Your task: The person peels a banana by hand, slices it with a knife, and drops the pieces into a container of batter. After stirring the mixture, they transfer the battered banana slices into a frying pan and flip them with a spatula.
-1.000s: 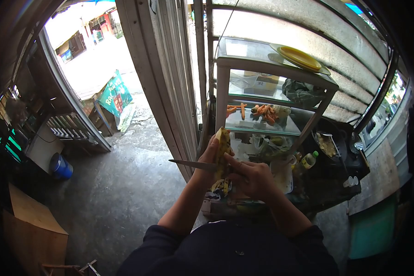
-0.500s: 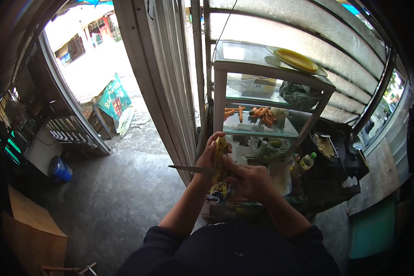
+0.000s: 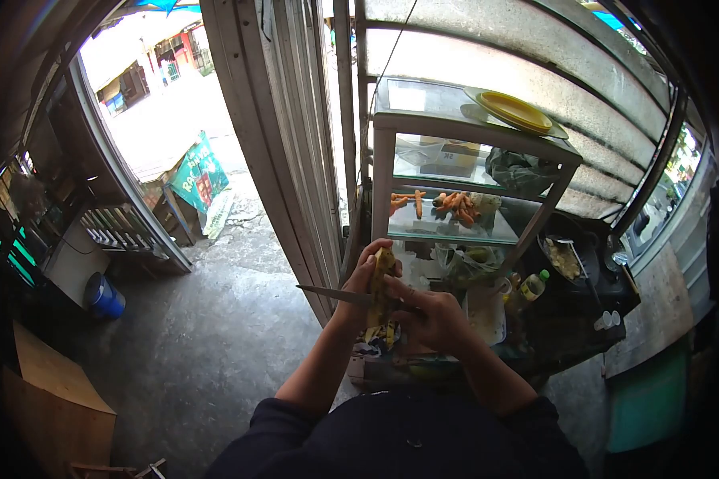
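- A glass-shelved metal display cabinet (image 3: 391, 132) is standing ahead, carrying orange carrots (image 3: 454, 203) and a yellow round plate (image 3: 515, 109).
- The left hand (image 3: 365, 279) is curling its fingers around a yellow, partly peeled plantain-like fruit (image 3: 381, 281), holding it upright at chest height, probably steadying it for cutting.
- The right hand (image 3: 433, 317) is gripping a long steel knife (image 3: 333, 294), its blade lying across the fruit.

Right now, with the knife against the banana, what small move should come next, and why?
Probably draw the knife a little further along the banana: the left hand holds it upright, the right hand has the blade crosswise against it, and peel still covers it.
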Tool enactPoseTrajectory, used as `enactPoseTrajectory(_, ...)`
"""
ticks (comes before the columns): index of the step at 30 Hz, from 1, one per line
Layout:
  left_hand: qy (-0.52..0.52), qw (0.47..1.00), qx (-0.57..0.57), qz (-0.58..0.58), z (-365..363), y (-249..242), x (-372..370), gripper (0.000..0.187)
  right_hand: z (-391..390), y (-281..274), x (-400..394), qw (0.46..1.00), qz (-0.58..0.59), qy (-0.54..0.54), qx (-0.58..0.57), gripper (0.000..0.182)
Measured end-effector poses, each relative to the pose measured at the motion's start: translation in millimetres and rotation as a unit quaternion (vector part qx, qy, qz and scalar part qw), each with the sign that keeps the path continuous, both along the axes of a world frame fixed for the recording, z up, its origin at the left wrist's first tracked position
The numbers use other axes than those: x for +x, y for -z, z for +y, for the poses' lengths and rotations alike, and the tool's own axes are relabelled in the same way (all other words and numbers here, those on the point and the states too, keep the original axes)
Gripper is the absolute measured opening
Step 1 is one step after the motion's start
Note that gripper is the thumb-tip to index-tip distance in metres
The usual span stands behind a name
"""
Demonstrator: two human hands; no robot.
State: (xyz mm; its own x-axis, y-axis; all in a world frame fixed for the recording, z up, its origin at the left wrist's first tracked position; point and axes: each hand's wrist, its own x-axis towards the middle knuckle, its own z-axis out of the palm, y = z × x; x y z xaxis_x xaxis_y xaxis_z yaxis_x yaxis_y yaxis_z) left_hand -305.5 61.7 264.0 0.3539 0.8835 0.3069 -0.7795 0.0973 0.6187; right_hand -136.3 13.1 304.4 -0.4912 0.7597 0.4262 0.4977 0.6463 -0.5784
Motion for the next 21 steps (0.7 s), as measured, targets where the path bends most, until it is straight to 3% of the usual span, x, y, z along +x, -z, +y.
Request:
enactPoseTrajectory(3, 0.028, 0.998, 0.049, 0.025, -1.2, -4.9, -2.6, 0.04, 2.0, -7.3, 4.4, 0.998, -0.003, -0.033, -0.062, 0.075)
enactPoseTrajectory(6, 0.056, 0.998, 0.029, -0.01, 0.7, 0.0, -1.5, 0.044, 3.5, -12.0, 4.8, 0.996, -0.008, -0.056, -0.069, 0.081)
enactPoseTrajectory(8, 0.122, 0.987, -0.048, -0.092, 7.0, 10.7, 0.1, 0.047, 5.1, -10.8, 5.2, 0.996, -0.015, -0.06, -0.062, 0.083)
enactPoseTrajectory(11, 0.063, 0.991, -0.097, -0.06, -4.5, -6.3, 5.4, 0.047, 7.0, -7.1, 6.2, 0.996, -0.008, -0.046, -0.072, 0.082)
enactPoseTrajectory(13, 0.071, 0.991, -0.074, -0.09, 4.6, 7.6, 7.1, 0.045, 4.8, -14.6, 6.9, 0.99, -0.035, -0.052, -0.126, 0.082)
enactPoseTrajectory(16, 0.07, 0.992, -0.048, -0.096, 8.3, 11.5, 6.9, 0.042, 8.6, -3.0, 5.0, 0.997, -0.008, -0.054, -0.055, 0.081)
enactPoseTrajectory(21, 0.063, 0.995, -0.04, -0.062, 7.9, 9.4, 5.9, 0.037, 9.5, -0.8, 4.6, 0.996, -0.017, -0.049, -0.072, 0.079)
